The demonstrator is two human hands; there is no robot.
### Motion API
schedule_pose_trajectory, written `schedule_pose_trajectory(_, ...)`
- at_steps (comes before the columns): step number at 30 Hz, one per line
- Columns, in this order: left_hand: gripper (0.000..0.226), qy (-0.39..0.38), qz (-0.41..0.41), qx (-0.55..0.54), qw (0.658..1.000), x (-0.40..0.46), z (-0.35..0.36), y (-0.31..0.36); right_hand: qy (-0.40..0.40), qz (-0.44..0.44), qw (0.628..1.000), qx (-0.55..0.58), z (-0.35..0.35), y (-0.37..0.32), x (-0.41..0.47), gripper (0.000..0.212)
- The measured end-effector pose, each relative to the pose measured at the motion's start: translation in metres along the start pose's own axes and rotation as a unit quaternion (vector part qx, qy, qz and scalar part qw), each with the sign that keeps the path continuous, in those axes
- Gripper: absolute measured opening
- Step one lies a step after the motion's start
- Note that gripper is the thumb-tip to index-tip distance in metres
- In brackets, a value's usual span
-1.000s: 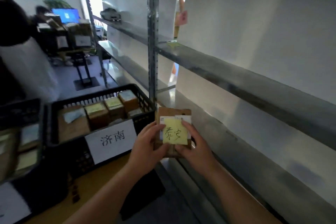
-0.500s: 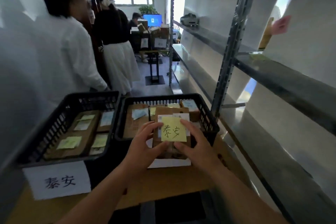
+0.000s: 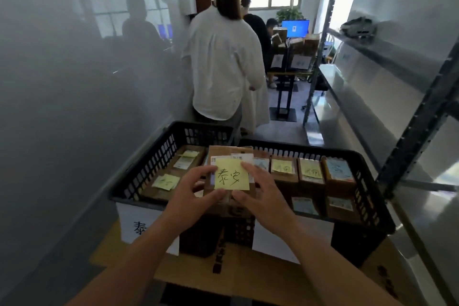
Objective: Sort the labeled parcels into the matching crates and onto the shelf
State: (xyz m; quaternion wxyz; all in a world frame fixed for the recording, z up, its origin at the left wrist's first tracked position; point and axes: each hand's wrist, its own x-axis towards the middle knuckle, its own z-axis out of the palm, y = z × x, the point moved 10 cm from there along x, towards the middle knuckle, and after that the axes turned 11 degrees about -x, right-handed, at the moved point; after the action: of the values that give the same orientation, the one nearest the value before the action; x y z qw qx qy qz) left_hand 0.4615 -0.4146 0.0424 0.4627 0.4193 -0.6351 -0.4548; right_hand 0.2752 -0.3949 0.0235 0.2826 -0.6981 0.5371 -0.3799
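Now the view has swung away from the shelf (image 3: pixel 387 62), which filled the frame a second ago, and sits square on the two crates. Both hands keep the same hold on the parcel (image 3: pixel 229 181): the left hand (image 3: pixel 191 196) and the right hand (image 3: pixel 263 196) each pinch a side edge, thumbs under the front, fingers curled on the face, so each grip is pressed onto the box, not spread.

The parcel hangs above the seam between the crates, its yellow note (image 3: pixel 231 174) reading 泰安. The left crate (image 3: pixel 149 164) carries a white label (image 3: pixel 139 226) whose visible first character is 泰, so that looks like the match. Half a second ago the parcel was over the right crate (image 3: pixel 367 181); it has since drifted left of it, toward the matching one.

Judging from this, the read-and-match step is done and the drop is next: shift a little further left of the seam and lower onto the boxes already lying in that crate. A person in white (image 3: pixel 223 62) stands just beyond the crates, clear of the drop.
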Motion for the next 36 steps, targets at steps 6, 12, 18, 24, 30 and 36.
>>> schedule_pose_trajectory(6, 0.05, 0.041, -0.037, -0.046, 0.997, 0.031, -0.051, -0.028, -0.024, 0.004, 0.999, -0.025, 0.039, 0.004, 0.064, 0.068)
schedule_pose_trajectory(12, 0.045, 0.05, -0.064, -0.048, 0.996, 0.1, -0.109, -0.073, -0.041, 0.027, 0.997, -0.058, 0.078, 0.021, 0.14, 0.071)
schedule_pose_trajectory(18, 0.047, 0.035, -0.098, -0.051, 0.993, 0.186, -0.169, -0.143, -0.013, 0.079, 0.994, -0.069, 0.084, 0.057, 0.212, 0.066)
schedule_pose_trajectory(24, 0.051, -0.026, -0.142, -0.042, 0.989, 0.245, -0.157, -0.233, 0.03, 0.106, 0.99, -0.085, 0.076, 0.087, 0.253, 0.076)
schedule_pose_trajectory(30, 0.05, -0.063, -0.137, -0.025, 0.988, 0.29, -0.11, -0.286, 0.049, 0.123, 0.987, -0.093, 0.063, 0.106, 0.261, 0.075)
schedule_pose_trajectory(36, 0.053, -0.081, -0.127, 0.007, 0.989, 0.322, -0.078, -0.306, 0.051, 0.146, 0.983, -0.097, 0.052, 0.125, 0.258, 0.076)
